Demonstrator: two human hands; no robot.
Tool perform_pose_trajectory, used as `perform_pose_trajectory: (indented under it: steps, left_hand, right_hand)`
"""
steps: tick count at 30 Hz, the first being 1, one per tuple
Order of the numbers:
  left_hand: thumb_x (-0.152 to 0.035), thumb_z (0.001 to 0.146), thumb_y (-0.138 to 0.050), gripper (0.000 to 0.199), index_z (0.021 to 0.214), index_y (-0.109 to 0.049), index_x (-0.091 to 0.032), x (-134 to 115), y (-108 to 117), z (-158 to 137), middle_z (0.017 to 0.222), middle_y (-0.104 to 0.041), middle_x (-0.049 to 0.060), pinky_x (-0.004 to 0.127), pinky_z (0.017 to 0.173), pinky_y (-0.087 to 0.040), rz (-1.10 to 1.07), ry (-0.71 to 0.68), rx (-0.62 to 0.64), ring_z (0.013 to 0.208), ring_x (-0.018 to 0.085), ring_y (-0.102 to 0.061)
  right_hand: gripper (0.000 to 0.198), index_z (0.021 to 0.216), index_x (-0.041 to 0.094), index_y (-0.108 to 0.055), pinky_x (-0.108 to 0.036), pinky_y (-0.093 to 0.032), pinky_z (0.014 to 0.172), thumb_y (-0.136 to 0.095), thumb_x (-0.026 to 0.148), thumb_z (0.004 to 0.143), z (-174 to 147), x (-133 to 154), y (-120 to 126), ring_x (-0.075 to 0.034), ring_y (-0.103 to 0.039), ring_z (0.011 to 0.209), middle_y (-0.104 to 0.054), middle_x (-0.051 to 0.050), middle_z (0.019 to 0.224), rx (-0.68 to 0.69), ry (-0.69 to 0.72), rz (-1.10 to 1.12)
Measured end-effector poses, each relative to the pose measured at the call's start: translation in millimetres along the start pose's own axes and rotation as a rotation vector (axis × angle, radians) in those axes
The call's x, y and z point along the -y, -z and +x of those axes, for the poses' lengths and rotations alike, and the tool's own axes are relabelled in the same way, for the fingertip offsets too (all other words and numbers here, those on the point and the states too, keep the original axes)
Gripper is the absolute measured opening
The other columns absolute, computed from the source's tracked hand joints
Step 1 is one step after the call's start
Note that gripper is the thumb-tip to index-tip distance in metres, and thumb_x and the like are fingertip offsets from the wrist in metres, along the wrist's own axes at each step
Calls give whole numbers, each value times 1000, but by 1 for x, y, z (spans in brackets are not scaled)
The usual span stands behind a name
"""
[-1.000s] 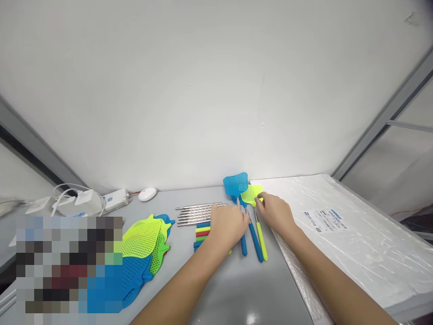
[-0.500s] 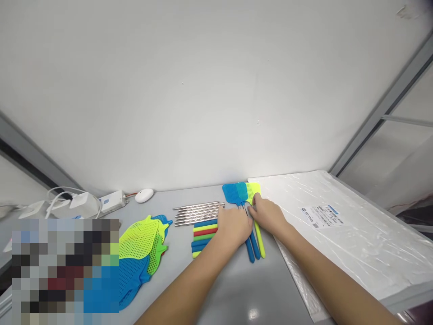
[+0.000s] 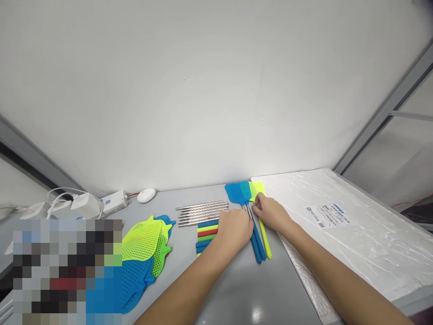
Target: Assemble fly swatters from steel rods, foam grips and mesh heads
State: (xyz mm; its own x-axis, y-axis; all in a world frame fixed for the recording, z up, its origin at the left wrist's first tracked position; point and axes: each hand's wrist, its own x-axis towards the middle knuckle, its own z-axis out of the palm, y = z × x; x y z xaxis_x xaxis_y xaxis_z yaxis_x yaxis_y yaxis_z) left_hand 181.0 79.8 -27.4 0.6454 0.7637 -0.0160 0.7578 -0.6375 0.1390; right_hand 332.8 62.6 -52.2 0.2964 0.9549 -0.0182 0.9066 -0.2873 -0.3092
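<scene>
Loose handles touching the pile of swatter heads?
Apart. The head view shows a strip of grey table between the left ends of the loose handles and the swatter heads.

Two blue fly swatters lie close together, their perforated heads toward eleven o'clock and overlapping, so separate edges are hard to tell; their metal shafts are thin, and their blue handles point to five o'clock; one yellow-green swatter lies just beside, at three o'clock, its head overlapping theirs.
</scene>
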Motion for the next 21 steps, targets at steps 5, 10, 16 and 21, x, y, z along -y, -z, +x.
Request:
perform_pose_trajectory:
  steps: [5,10,16,21]
  left_hand:
    - [-32,87,-41,31,91,-68,-17,-1,4,6,84,-70,13,38,73,-46,-10,32,28,85,28,-66]
    - [-32,87,-41,32,87,-69,-16,-2,7,16,83,-70,14,38,72,-46,-1,70,48,84,29,-67]
    - [-33,86,-44,30,87,-69,-16,1,8,15,83,-71,14,37,72,-46,19,60,25,86,29,-67]
    - [-37,85,-44,33,89,-69,-16,-2,4,16,85,-71,15,39,72,-46,25,91,12,87,31,-66]
  right_hand:
    - [11,95,20,-48,-25,-28,56,-45,29,89,2,-4,-1,-17,-58,72,-63,-5,84,2,25,51]
    - [13,91,20,-47,-24,-29,57,-40,31,93,2,-8,3,-17,-58,71,-63,-4,81,9,77,96]
    - [14,90,20,-47,-24,-30,58,-39,30,94,-1,-11,8,-16,-58,71,-63,-4,81,14,133,121]
    - [15,82,20,-50,-24,-28,58,-44,29,92,-6,-5,7,-17,-57,72,-63,-5,79,-5,166,115]
